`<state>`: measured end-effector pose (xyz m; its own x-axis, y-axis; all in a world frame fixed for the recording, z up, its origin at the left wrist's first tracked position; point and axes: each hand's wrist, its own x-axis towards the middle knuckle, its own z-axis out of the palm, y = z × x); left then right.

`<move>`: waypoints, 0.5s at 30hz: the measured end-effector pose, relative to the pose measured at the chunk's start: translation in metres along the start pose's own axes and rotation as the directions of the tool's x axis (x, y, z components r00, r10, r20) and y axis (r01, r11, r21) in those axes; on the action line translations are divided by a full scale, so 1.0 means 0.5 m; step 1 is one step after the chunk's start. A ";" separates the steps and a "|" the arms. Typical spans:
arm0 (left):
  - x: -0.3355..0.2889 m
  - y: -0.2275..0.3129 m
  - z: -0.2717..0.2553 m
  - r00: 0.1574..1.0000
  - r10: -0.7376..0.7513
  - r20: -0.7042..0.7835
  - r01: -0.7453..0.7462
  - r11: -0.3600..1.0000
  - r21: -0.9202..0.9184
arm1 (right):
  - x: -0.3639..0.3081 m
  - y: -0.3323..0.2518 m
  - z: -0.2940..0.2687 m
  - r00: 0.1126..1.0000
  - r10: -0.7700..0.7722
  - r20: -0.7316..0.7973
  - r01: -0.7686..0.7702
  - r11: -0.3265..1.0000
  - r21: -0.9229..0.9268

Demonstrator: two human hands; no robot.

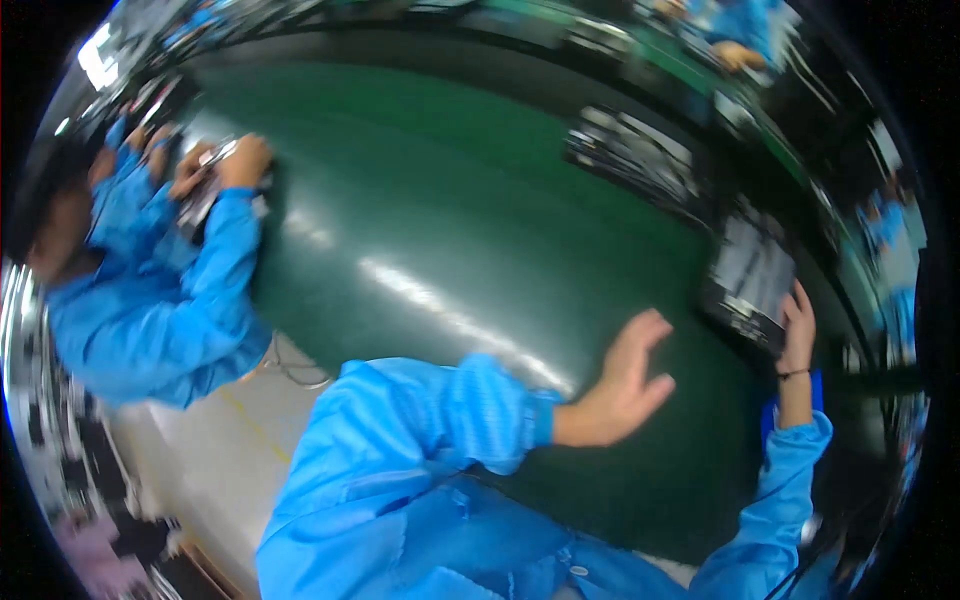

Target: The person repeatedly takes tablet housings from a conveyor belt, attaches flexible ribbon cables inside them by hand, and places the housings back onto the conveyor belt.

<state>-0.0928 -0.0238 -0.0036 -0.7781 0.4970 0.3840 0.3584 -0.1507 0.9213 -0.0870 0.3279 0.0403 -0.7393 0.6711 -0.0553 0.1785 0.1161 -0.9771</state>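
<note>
My left hand (618, 388) reaches over the green tabletop (430, 210) with its fingers spread and nothing in it. At the right, my right hand (797, 335) grips the near right side of a black tray (718, 305). Grey flat pieces (752, 262) lie in that tray, with small silvery parts near its front edge; motion blur hides their exact kind. Part of my right hand's grip is hidden by the tray's edge. A gap of tabletop lies between my left hand and the tray.
Farther back sits another dark tray (635, 155) of blurred metallic parts. At the left, a co-worker in a blue sleeve (225, 250) handles a small object over the table. Something blue (770, 415) stands beside my right wrist. Pale floor (215, 450) shows at lower left.
</note>
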 end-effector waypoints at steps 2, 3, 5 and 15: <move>-0.006 -0.010 0.009 0.999 0.021 -0.046 -0.019 0.999 0.047 | 0.126 0.061 -0.026 0.996 0.033 0.077 -0.038 0.997 0.067; -0.006 -0.004 0.010 0.999 -0.038 -0.036 0.038 0.999 -0.009 | 0.194 0.093 -0.044 0.996 0.087 0.014 -0.085 0.992 -0.091; -0.010 0.001 0.050 1.000 0.014 0.007 -0.014 0.999 -0.035 | 0.362 0.185 -0.205 0.959 0.158 0.237 -0.096 0.963 -0.251; -0.047 -0.006 0.089 0.993 0.099 -0.058 -0.093 0.990 0.108 | 0.570 0.021 0.465 0.423 0.021 0.906 0.476 0.846 -0.241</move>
<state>-0.0529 0.0030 -0.0180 -0.7671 0.4294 0.4766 0.4826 -0.1033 0.8697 -0.4469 0.3502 -0.0338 -0.8971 -0.3773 -0.2298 -0.0444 0.5946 -0.8028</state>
